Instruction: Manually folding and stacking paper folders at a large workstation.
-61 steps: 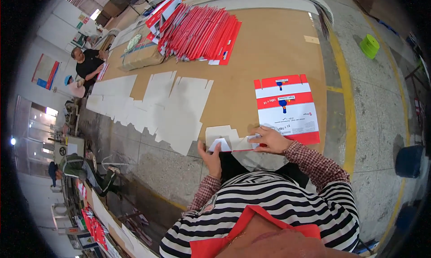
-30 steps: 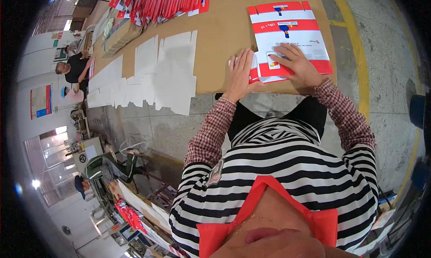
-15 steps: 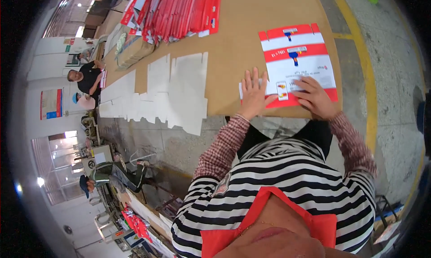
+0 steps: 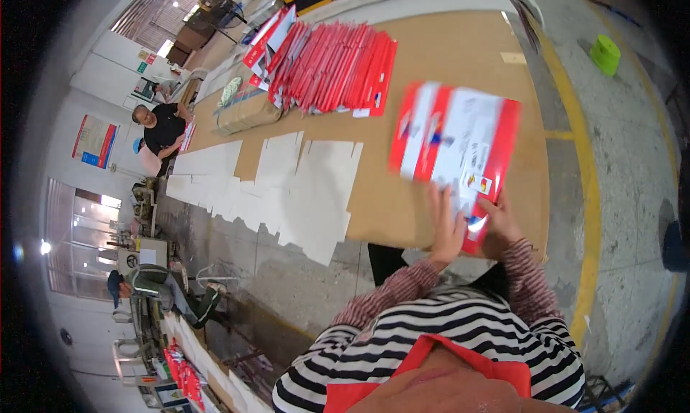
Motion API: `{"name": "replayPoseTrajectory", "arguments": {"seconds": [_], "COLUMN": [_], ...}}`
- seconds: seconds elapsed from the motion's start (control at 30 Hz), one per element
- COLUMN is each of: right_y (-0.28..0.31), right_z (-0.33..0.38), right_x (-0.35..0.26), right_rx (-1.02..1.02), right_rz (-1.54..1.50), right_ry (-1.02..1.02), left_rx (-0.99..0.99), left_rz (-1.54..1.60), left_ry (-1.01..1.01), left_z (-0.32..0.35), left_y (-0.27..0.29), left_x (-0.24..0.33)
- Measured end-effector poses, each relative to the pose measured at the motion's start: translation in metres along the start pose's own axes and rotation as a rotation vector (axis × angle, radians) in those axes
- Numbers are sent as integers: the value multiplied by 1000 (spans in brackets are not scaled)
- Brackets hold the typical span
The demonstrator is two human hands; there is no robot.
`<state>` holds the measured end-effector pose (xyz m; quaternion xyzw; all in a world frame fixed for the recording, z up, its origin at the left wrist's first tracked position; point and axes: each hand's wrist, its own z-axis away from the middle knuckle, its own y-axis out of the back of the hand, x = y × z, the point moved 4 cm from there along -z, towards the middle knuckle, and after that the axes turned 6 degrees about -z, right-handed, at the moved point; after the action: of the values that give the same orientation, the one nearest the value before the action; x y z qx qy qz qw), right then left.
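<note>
A red-and-white printed carton blank [image 4: 460, 133] lies turned at an angle over the brown-topped table [image 4: 392, 219], its far part smeared by motion. My left hand [image 4: 447, 230] rests against its near left edge, fingers stretched out. At the near right corner my right hand [image 4: 503, 223] grips the blank, fingers bent over its edge; what lies under that hand is hidden. Left of my hands, plain white blanks [image 4: 316, 190] overlap in a row along the table's near edge. A dense stack of red folded cartons [image 4: 334, 65] stands beyond them.
A brown wrapped bundle [image 4: 248, 113] sits left of the stack. A person in black [image 4: 162, 131] works at the table's far left end; another person [image 4: 154, 287] sits lower left. A green stool [image 4: 606, 54] stands on the floor beyond the yellow line [image 4: 586, 161].
The printed blank, flat and square under both hands before, has swung round and shifted away to the left. My right hand has closed on its near corner. The view has shifted too.
</note>
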<state>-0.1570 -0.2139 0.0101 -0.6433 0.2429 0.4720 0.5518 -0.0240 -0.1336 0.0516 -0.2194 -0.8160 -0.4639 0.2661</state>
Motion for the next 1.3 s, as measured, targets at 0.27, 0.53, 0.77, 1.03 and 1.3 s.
{"name": "replayPoseTrajectory", "arguments": {"seconds": [0.27, 0.53, 0.77, 1.03, 1.3], "right_y": [30, -90, -141, -48, -33], "right_z": [-208, -429, -339, -134, -74], "right_x": [-65, 61, 42, -32, -61], "right_rx": [-584, 281, -36, -308, -441], "right_rz": [570, 1032, 1095, 1141, 1128], "right_ry": [-219, 385, 333, 604, 448], "left_rx": [-141, -125, -31, 9, -327], "left_rz": [-442, -357, -157, -854, -1073], "left_ry": [-36, -57, 85, 98, -136], "left_z": [41, 29, 40, 80, 30], "left_y": [86, 60, 96, 247, 289], "left_x": [-82, -69, -79, -131, -130]}}
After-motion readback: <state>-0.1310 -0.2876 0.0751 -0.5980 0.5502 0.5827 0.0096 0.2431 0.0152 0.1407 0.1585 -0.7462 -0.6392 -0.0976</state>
